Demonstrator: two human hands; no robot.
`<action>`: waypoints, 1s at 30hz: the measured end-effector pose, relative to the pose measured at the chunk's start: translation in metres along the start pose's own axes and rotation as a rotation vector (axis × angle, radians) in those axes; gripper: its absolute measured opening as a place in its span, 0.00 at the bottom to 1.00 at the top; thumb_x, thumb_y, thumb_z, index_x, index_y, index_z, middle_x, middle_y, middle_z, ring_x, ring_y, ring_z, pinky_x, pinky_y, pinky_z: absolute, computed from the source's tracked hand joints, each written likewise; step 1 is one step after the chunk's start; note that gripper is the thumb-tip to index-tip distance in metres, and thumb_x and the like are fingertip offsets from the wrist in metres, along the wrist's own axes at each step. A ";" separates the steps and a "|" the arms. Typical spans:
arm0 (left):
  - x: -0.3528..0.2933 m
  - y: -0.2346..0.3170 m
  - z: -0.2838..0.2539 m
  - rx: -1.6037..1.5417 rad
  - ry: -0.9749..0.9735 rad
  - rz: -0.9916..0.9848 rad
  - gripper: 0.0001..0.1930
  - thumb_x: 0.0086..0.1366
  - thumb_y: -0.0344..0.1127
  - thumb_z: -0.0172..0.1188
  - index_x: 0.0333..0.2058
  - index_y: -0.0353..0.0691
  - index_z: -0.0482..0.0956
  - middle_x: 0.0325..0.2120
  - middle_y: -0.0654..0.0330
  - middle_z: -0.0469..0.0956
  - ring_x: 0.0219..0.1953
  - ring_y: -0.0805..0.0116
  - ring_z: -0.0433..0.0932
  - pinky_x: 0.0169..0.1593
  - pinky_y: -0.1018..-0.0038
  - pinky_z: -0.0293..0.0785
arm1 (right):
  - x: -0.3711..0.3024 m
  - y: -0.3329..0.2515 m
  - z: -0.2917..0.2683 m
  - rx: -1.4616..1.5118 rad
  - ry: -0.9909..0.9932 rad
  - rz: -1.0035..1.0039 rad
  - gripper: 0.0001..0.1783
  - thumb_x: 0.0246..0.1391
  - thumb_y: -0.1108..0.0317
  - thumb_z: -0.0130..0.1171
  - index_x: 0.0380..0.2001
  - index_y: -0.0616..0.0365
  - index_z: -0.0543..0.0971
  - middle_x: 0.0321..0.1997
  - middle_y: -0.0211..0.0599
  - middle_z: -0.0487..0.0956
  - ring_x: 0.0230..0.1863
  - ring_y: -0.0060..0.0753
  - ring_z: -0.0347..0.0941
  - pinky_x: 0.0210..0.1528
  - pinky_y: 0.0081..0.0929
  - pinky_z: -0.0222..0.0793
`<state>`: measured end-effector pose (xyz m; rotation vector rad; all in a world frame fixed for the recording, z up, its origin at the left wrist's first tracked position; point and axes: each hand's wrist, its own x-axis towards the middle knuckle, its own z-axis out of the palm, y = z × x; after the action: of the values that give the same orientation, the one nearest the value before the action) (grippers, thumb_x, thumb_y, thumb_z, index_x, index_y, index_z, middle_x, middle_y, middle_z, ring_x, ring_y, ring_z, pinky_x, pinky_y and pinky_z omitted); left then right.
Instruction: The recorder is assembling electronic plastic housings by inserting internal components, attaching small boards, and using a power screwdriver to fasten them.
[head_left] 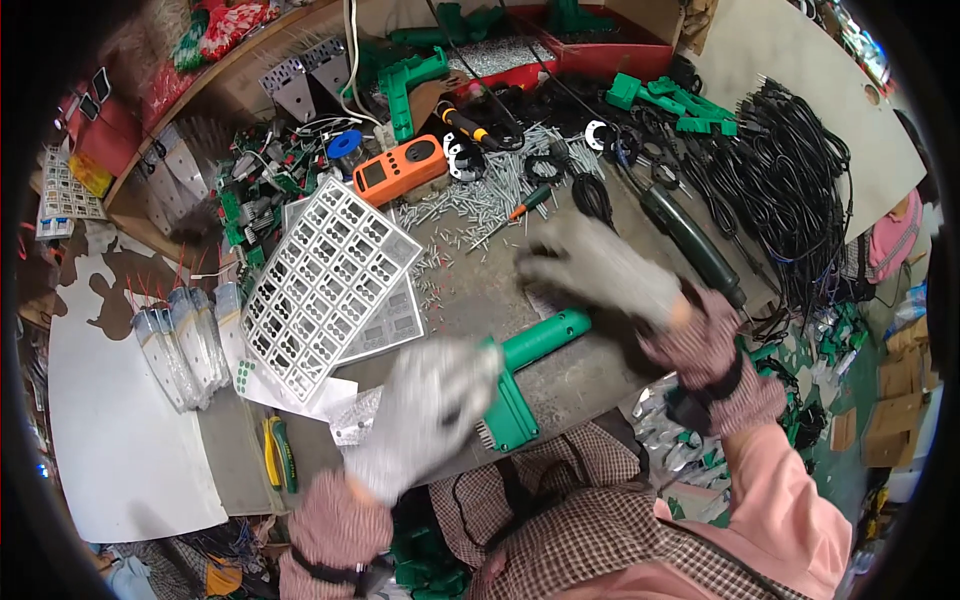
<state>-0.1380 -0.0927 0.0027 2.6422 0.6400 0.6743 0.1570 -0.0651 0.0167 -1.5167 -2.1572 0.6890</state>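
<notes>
A green plastic housing [518,405], shaped like a pistol with a round handle, lies slanted at the near edge of the workbench. My left hand [425,415], in a grey-white glove and smeared by motion, closes on its left side and hides that end. My right hand [605,268], also gloved and blurred, hovers over the bench beyond the handle; its fingers are too smeared to read. Ahead of it lie a pile of silver screws [500,170], a small screwdriver with an orange and green handle [530,203] and a coiled black cord [592,198].
A dark green electric screwdriver [690,240] lies right of my right hand. Bundled black power cords [775,170] cover the right side. Sticker sheets [330,285], an orange meter [402,170] and yellow-green pliers [278,453] lie left. A red bin [620,58] stands at the back.
</notes>
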 end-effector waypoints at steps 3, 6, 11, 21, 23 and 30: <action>0.084 -0.039 0.030 0.063 0.045 -0.230 0.13 0.68 0.32 0.60 0.49 0.37 0.79 0.44 0.50 0.80 0.48 0.45 0.79 0.52 0.58 0.77 | 0.042 0.026 0.025 -0.309 0.047 0.143 0.15 0.57 0.61 0.61 0.40 0.61 0.82 0.41 0.54 0.84 0.44 0.57 0.82 0.48 0.47 0.79; 0.108 -0.066 0.055 0.173 -0.013 -0.275 0.13 0.65 0.29 0.60 0.47 0.35 0.77 0.43 0.45 0.78 0.48 0.43 0.79 0.52 0.56 0.76 | 0.057 0.023 0.027 -0.434 -0.028 0.152 0.15 0.56 0.62 0.61 0.41 0.64 0.81 0.40 0.56 0.84 0.45 0.60 0.82 0.49 0.50 0.79; 0.116 -0.078 0.053 0.267 -0.154 -0.360 0.13 0.62 0.29 0.61 0.44 0.32 0.75 0.41 0.40 0.77 0.46 0.39 0.79 0.51 0.51 0.77 | 0.013 0.001 0.007 -0.086 0.180 0.071 0.12 0.55 0.66 0.61 0.35 0.65 0.74 0.32 0.57 0.80 0.38 0.63 0.79 0.41 0.53 0.74; 0.110 -0.029 0.044 -0.923 -0.287 -0.330 0.11 0.68 0.21 0.54 0.47 0.32 0.76 0.42 0.58 0.81 0.49 0.70 0.79 0.58 0.71 0.76 | -0.091 -0.021 0.036 0.026 0.338 -0.074 0.11 0.55 0.71 0.62 0.42 0.57 0.80 0.44 0.44 0.78 0.47 0.49 0.77 0.51 0.42 0.74; 0.109 -0.017 0.045 -0.847 -0.329 -0.273 0.12 0.69 0.24 0.57 0.50 0.32 0.77 0.44 0.57 0.81 0.50 0.70 0.79 0.59 0.71 0.75 | -0.093 -0.018 0.039 0.056 0.305 -0.072 0.13 0.55 0.71 0.63 0.44 0.56 0.81 0.45 0.44 0.77 0.48 0.49 0.76 0.51 0.41 0.74; 0.093 -0.002 0.041 -0.341 -0.254 -0.077 0.19 0.68 0.35 0.64 0.57 0.44 0.80 0.44 0.48 0.84 0.44 0.51 0.86 0.49 0.63 0.83 | -0.095 0.000 0.049 -0.074 0.338 -0.205 0.13 0.53 0.68 0.67 0.43 0.55 0.82 0.44 0.38 0.77 0.48 0.46 0.76 0.51 0.42 0.73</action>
<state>-0.0447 -0.0532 0.0015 2.3212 0.4999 0.3765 0.1588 -0.1626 -0.0267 -1.3131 -2.0551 0.2645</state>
